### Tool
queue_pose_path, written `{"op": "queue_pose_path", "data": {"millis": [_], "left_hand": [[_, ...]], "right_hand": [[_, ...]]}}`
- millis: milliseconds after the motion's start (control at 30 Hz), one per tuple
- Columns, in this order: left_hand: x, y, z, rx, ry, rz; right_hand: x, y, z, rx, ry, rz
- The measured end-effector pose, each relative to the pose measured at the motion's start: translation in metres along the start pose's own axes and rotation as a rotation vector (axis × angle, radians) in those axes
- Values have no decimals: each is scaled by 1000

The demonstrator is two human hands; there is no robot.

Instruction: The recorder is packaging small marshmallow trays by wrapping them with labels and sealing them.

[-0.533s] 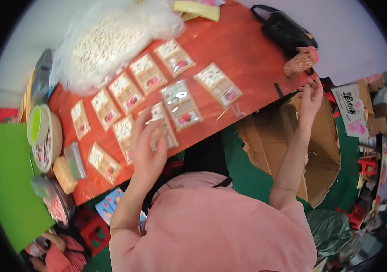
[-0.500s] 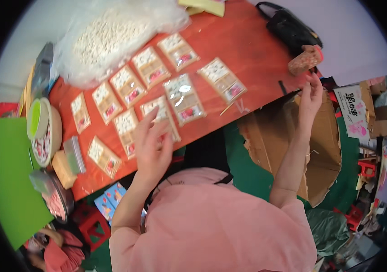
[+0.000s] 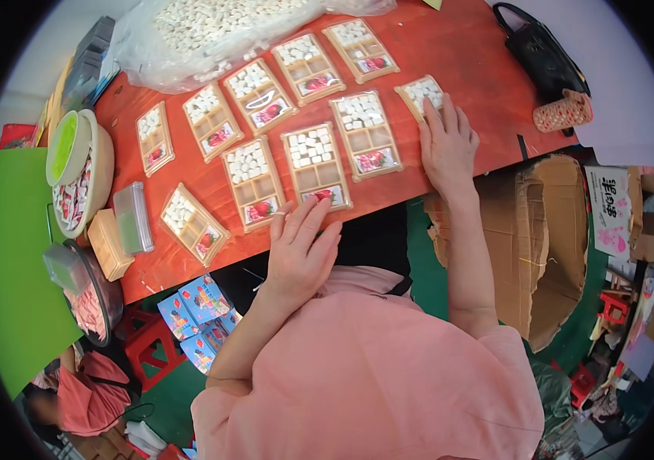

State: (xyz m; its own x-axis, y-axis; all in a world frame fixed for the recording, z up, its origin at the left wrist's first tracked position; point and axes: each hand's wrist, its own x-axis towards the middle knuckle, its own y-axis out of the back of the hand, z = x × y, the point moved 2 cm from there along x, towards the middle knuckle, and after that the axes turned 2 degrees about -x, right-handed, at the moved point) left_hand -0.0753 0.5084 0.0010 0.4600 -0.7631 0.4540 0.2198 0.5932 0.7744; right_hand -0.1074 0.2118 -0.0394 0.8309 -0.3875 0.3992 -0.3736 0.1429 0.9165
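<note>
My right hand [image 3: 450, 149] lies with fingers stretched over the rightmost compartment box [image 3: 421, 90], touching it and covering its lower part. My left hand [image 3: 302, 249] is open at the table's near edge, its fingertips by the lower end of another box [image 3: 313, 157]; whether they touch it I cannot tell. Several such beige divided boxes lie in loose rows, among them a tilted one [image 3: 193, 224] at the left. They look clear-covered, with small white cubes in the upper part and a red picture packet in a lower compartment.
A large plastic bag [image 3: 223, 27] of white pieces lies at the back of the red table [image 3: 480, 65]. Tubs of packets [image 3: 97, 180] and a stack of beige trays [image 3: 109, 244] stand left. A black bag [image 3: 545, 57] and a jar [image 3: 562, 113] lie right, above a cardboard box [image 3: 511, 253].
My right hand has come left from near the jar onto the rightmost box. My left hand has drawn back from above the boxes to the table edge. The whole view has shifted.
</note>
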Motion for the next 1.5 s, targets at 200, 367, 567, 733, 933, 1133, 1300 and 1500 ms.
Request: {"op": "queue_pose_path", "data": {"millis": [200, 367, 567, 733, 933, 1133, 1300, 1500], "left_hand": [[-19, 27, -19, 102, 142, 104], [-36, 45, -29, 132, 207, 166], [-47, 59, -38, 150, 240, 202], [-67, 77, -49, 205, 333, 255], [-89, 86, -81, 190, 415, 363], [-58, 88, -84, 159, 327, 312], [-20, 52, -81, 135, 340, 79], [1, 8, -86, 222, 349, -50]], "right_hand": [[22, 13, -4, -201, -17, -164], [54, 30, -46, -190, 97, 24], [120, -25, -146, 319, 388, 30], [148, -73, -172, 159, 334, -223], [147, -97, -166, 135, 390, -86], [154, -61, -138, 763, 336, -121], [47, 14, -157, 812, 162, -346], [-16, 8, -183, 330, 367, -114]]}}
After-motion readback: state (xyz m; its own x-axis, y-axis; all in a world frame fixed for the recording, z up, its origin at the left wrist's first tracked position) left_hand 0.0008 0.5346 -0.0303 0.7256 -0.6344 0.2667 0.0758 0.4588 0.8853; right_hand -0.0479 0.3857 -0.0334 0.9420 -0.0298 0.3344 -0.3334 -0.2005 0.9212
